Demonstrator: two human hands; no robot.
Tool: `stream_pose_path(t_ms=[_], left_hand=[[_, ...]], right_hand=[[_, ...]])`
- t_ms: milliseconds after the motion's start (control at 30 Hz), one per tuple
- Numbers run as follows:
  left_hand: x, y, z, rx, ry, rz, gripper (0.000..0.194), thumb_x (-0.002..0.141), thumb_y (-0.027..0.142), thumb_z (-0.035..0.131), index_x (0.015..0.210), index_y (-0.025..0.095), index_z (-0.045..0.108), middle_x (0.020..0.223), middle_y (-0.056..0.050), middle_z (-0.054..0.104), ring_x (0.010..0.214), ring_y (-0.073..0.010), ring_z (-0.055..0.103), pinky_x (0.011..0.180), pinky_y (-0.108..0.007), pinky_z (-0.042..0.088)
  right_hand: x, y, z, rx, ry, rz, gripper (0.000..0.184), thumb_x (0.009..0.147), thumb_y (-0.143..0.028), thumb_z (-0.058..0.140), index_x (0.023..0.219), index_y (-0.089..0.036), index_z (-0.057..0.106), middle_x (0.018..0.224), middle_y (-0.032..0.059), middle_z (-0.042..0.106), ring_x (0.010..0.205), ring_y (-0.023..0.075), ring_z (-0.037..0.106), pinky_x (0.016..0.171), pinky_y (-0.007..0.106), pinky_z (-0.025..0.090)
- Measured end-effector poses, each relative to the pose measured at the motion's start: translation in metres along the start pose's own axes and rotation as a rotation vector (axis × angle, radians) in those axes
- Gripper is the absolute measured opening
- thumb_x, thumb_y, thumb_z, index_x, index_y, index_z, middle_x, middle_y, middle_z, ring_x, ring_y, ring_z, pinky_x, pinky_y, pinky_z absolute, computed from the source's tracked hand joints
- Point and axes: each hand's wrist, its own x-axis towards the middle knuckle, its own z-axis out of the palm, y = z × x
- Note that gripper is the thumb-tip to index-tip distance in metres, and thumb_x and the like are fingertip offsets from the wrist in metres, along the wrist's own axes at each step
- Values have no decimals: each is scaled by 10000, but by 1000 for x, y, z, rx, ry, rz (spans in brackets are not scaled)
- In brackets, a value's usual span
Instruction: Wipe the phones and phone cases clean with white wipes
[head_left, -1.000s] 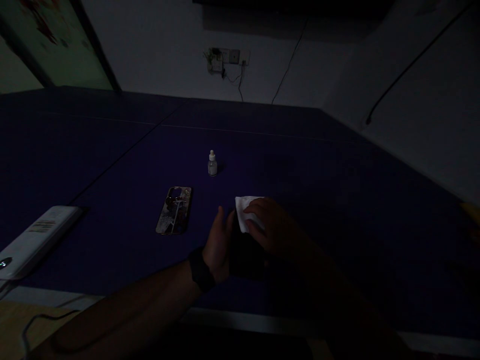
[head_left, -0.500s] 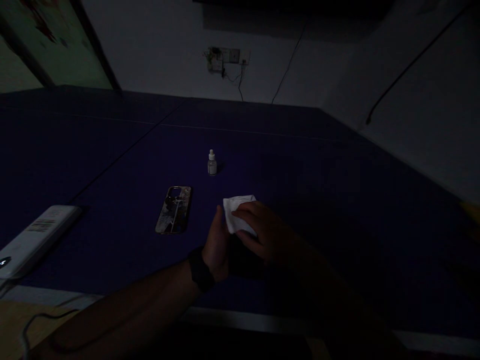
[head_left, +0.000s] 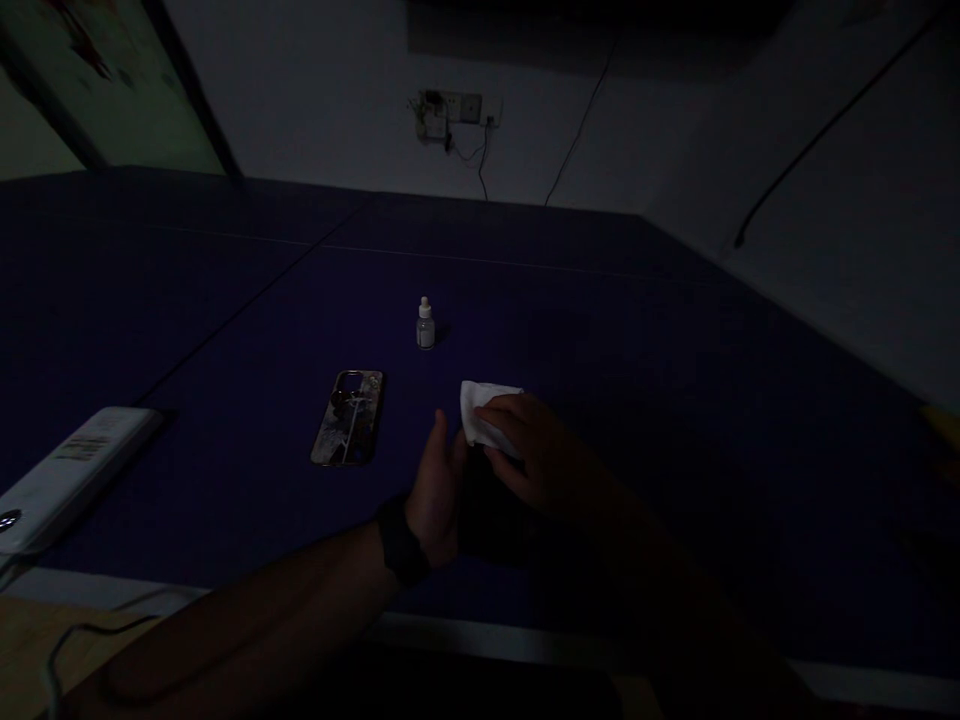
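My left hand, with a black band at the wrist, stands at the near edge of a dark, flat phone-like slab and seems to grip it. The slab is hard to make out in the shadow. My right hand presses a white folded wipe against the slab's upper end. To the left lie a patterned phone case and, farther back, a small dropper bottle standing upright.
A white rectangular device lies at the left edge of the dark blue table top. A wall socket panel with trailing cables sits beyond the far edge. A wooden surface shows at the lower left.
The wipe and my right hand have shifted left and then back right across the dark slab. My left hand and the items on the table stay in place.
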Motion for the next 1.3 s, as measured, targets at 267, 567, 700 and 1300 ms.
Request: stream_pose_path(t_ms=[267, 567, 700, 1300], left_hand=[[2, 0, -3, -15, -33, 29, 780, 968, 754, 288, 1540, 239, 420, 1235, -154, 678, 1081, -344, 687, 944, -521, 517], [1, 0, 0, 9, 1, 9, 831, 972, 754, 245, 1502, 153, 467, 1139, -177, 705, 1006, -349, 705, 932, -509, 512], [2, 0, -3, 5, -20, 10, 814, 963, 768, 256, 1498, 192, 466, 1136, -156, 708, 1004, -338, 709, 926, -508, 517], [2, 0, -8, 36, -103, 24, 760, 946, 789, 270, 1517, 311, 416, 1099, -116, 702, 862, -296, 728, 835, -538, 551]], right_hand=[[-3, 5, 5, 20, 27, 14, 316, 930, -84, 515, 1208, -172, 636, 1176, 154, 678, 1110, 295, 649, 980, 504, 555], [-2, 1, 4, 35, -2, -48, 319, 911, -59, 506, 1167, -165, 664, 1124, 131, 706, 1060, 262, 668, 924, 450, 582], [-3, 3, 4, 39, 5, -32, 313, 905, -64, 518, 1147, -183, 676, 1102, 120, 710, 1034, 258, 675, 921, 449, 579], [-3, 14, 4, -44, -4, 9, 484, 884, -20, 453, 1312, -156, 633, 1221, 156, 703, 1137, 283, 664, 995, 503, 571]])
